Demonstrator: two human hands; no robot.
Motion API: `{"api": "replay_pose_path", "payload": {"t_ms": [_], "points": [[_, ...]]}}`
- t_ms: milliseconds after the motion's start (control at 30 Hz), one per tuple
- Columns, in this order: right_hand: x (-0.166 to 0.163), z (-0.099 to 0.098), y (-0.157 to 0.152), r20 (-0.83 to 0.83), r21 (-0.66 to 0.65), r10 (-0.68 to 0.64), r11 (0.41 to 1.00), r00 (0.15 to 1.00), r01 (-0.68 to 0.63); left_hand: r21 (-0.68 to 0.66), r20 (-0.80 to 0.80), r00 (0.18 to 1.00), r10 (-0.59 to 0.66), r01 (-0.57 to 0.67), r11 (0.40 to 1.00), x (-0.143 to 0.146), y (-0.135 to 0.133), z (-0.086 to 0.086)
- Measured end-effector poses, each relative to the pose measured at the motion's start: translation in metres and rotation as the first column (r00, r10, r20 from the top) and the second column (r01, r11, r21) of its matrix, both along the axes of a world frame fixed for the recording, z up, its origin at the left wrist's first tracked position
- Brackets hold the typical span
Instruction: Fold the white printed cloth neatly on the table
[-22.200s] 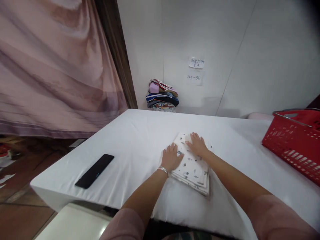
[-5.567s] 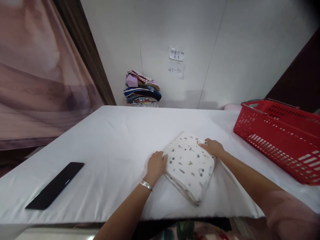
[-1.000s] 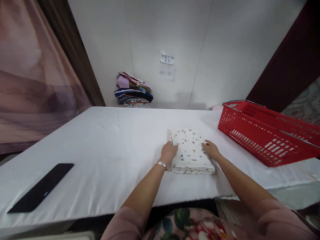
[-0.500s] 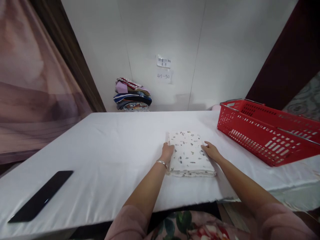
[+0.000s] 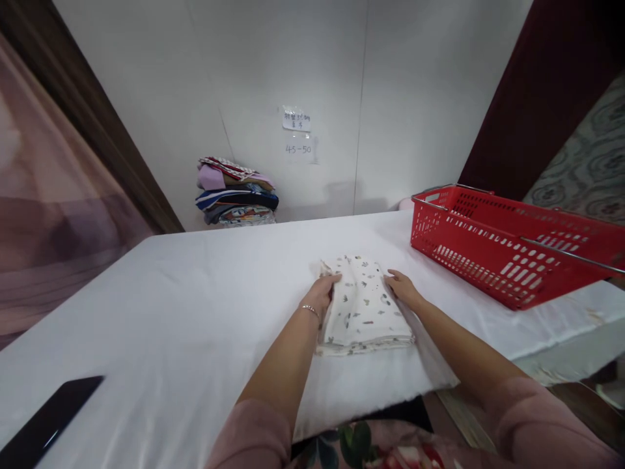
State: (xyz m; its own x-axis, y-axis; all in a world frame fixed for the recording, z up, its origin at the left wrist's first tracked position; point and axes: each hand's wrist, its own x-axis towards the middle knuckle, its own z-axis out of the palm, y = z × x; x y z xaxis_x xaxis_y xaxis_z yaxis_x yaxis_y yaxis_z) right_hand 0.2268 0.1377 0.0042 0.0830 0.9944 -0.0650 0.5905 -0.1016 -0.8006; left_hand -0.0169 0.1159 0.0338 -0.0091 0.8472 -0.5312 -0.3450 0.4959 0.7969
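Note:
A folded white cloth (image 5: 365,303) printed with small grey and brown motifs lies on the white-covered table in front of me. My left hand (image 5: 323,290) grips its left edge, thumb on top and the other fingers hidden underneath. That side is slightly raised, and a loose layer shows beyond the fold. On the opposite edge is my right hand (image 5: 402,288), holding the cloth's side with its fingertips; part of the grip is hidden. The layered fold faces me along the near edge.
A red plastic basket (image 5: 488,260) with metal handles stands at the right of the table (image 5: 219,286). Folded fabrics (image 5: 237,193) are stacked against the back wall. A flat black object (image 5: 51,420) lies at the near left. Paper labels (image 5: 297,148) hang on the wall.
The view has swung to the right, so the surroundings sit further left. The cloth's left side has been gripped and lifted a little, its layers now looser there.

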Motion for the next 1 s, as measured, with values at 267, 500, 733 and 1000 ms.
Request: {"api": "replay_pose_path", "payload": {"t_ms": [267,500,733,1000], "points": [[-0.002,-0.003,0.016,-0.054,0.023,0.030,0.999,0.998,-0.028,-0.010,0.050,0.999,-0.014,0.014,1.000,-0.012,0.009,0.003],[-0.017,0.002,0.038,0.082,0.048,0.023,0.998,0.996,-0.027,-0.067,0.174,0.983,-0.058,0.071,0.995,-0.002,0.014,-0.006],[-0.047,0.016,0.030,0.438,0.194,0.172,0.940,0.882,-0.280,0.071,-0.104,0.993,0.056,-0.049,0.996,-0.007,0.024,-0.022],[-0.058,0.006,0.034,0.676,-0.017,0.323,0.905,0.662,-0.424,0.088,-0.244,0.967,0.077,-0.057,0.994,-0.007,0.017,-0.015]]}}
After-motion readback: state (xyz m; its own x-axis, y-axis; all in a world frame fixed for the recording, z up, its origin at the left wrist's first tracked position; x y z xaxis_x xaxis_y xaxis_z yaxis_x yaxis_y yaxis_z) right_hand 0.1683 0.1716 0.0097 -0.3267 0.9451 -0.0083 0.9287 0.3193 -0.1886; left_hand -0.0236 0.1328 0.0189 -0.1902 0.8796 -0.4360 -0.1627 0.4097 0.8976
